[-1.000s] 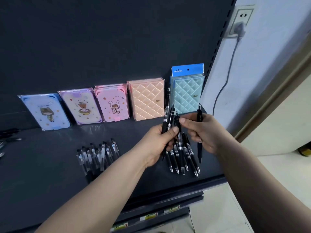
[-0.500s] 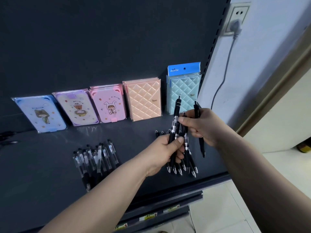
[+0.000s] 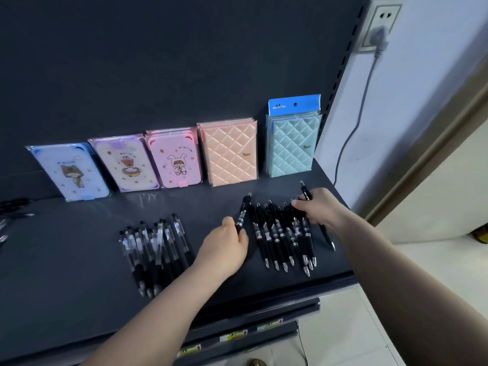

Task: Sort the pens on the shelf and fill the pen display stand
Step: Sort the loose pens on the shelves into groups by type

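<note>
On the shelf [image 3: 66, 299] the row of black pens [image 3: 276, 240] lies with long axes running 12 to 6 o'clock, tips toward 6, at 3 o'clock of the left hand [image 3: 224, 249], whose grip pinches one black pen [image 3: 242, 216]. The right hand [image 3: 320, 207], nearer at the row's 1 o'clock, clamps another pen [image 3: 327, 235] while touching the row; clear pens [image 3: 155, 247] lie at 9 o'clock; no display stand shows
</note>
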A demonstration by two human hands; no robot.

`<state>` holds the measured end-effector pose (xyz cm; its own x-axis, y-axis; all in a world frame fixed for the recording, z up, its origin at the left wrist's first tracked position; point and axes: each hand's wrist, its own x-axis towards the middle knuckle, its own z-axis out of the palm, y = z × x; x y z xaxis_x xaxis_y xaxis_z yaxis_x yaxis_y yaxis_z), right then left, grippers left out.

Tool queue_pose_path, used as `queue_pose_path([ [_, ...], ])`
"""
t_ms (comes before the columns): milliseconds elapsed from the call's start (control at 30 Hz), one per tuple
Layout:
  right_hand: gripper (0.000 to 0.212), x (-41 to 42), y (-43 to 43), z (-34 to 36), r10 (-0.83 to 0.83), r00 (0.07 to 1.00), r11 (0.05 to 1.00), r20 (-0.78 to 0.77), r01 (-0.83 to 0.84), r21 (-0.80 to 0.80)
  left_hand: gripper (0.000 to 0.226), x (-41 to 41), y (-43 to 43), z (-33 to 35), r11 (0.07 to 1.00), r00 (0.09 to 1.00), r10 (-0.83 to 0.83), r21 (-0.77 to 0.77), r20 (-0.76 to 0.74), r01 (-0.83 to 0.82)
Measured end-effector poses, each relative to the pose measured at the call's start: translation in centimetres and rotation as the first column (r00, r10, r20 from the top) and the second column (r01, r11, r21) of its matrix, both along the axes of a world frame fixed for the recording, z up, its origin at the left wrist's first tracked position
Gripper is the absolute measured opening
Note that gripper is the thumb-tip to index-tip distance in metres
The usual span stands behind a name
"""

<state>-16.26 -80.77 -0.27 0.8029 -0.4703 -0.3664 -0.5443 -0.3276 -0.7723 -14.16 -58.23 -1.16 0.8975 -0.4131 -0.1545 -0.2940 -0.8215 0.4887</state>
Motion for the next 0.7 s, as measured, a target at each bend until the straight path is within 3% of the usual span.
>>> queue_pose_path([
  [100,0.007,-0.6,0.6,-0.2,0.002,0.997,1.000,0.074,-0.003,0.013,0.027,0.2,0.1,-0.1,0.994,0.999,-0.035,0.100,0.002,0.035],
  [167,0.020,-1.5,0.6,-0.4,-0.001,0.996,1.000,0.085,0.004,-0.031,0.030,0.4,0.0,0.1,0.987,0.997,-0.081,0.142,0.013,0.078],
  [300,0.020,-3.8,0.4,0.1,0.061,0.998,0.924,-0.032,-0.069,-0.376,0.032,0.8,-0.2,0.3,0.974,0.988,-0.152,0.176,0.038,0.143],
  [533,0.033,-5.4,2.8,0.2,0.135,0.989,0.887,-0.056,-0.146,-0.439,0.026,0.3,0.3,0.1,0.992,0.981,-0.117,0.063,0.156,0.108],
  [633,0.052,-5.7,3.6,0.5,0.174,0.985,0.854,-0.017,-0.160,-0.495,0.033,0.6,2.0,0.1,0.985,0.964,-0.090,-0.122,0.250,0.123],
  [700,0.058,-5.3,5.2,1.2,0.238,0.967,0.837,0.089,-0.157,-0.524,0.045,0.9,3.7,0.7,0.957,0.956,-0.064,-0.252,0.288,0.140],
])
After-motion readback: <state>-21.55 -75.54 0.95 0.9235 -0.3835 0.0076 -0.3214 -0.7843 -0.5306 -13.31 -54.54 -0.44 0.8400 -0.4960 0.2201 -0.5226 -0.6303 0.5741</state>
